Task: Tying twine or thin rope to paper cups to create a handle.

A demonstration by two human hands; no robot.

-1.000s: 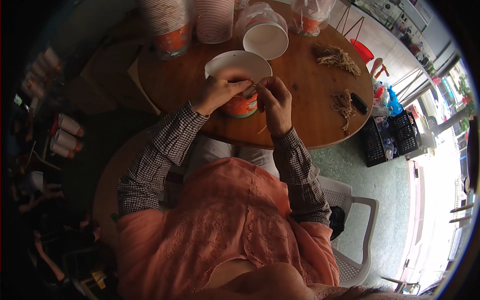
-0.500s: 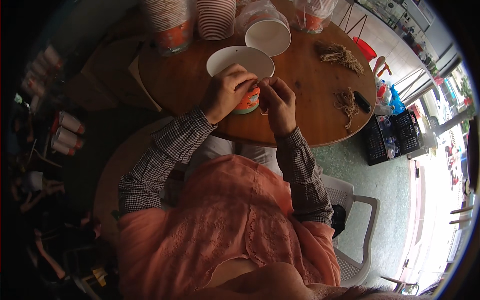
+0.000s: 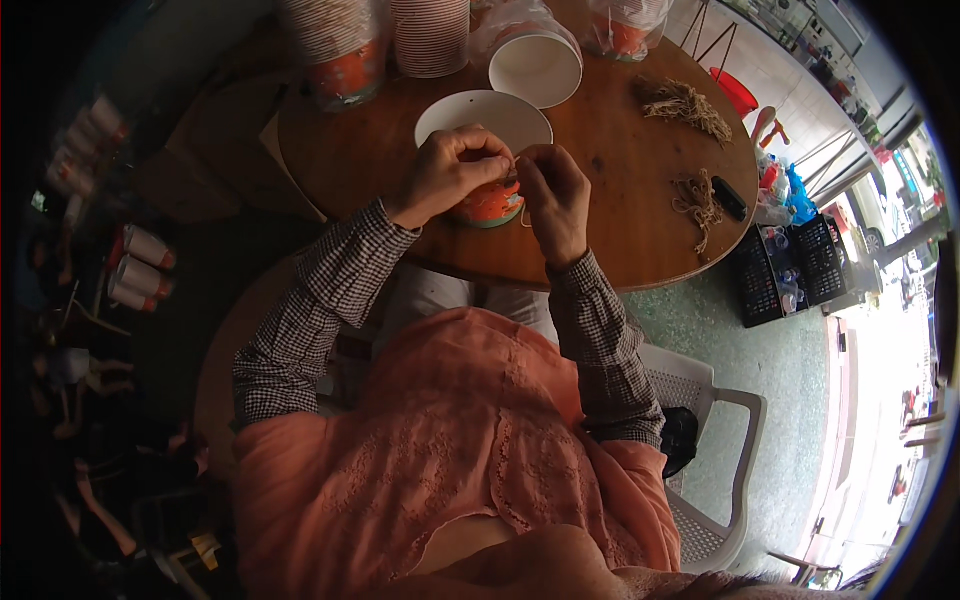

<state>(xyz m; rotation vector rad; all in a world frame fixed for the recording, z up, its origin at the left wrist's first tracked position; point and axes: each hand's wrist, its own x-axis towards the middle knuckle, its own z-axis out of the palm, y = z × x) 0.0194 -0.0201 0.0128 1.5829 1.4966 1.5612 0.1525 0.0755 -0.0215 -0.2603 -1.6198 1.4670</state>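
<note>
A paper bucket [image 3: 490, 210], orange outside with a green base band and white inside, stands tilted near the table's front edge, its mouth facing away from me. My left hand [image 3: 452, 178] is closed in a pinch over its near side, thumb against fingertips. My right hand [image 3: 556, 198] pinches right beside it, the two sets of fingertips almost meeting. A thin pale string hangs below the right fingers next to the bucket. What lies between the left fingertips is too small to make out.
Stacked paper buckets [image 3: 430, 40] and another bucket [image 3: 537, 72] lying on its side stand at the back of the round wooden table [image 3: 620, 240]. Bundles of tan string [image 3: 690, 108] and a dark handheld object [image 3: 729, 198] lie at the right. A black crate [image 3: 790, 270] stands beyond.
My hands stay together at the bucket; the left wrist has shifted slightly left and the right fingers have risen a little. More of the orange side shows between them.
</note>
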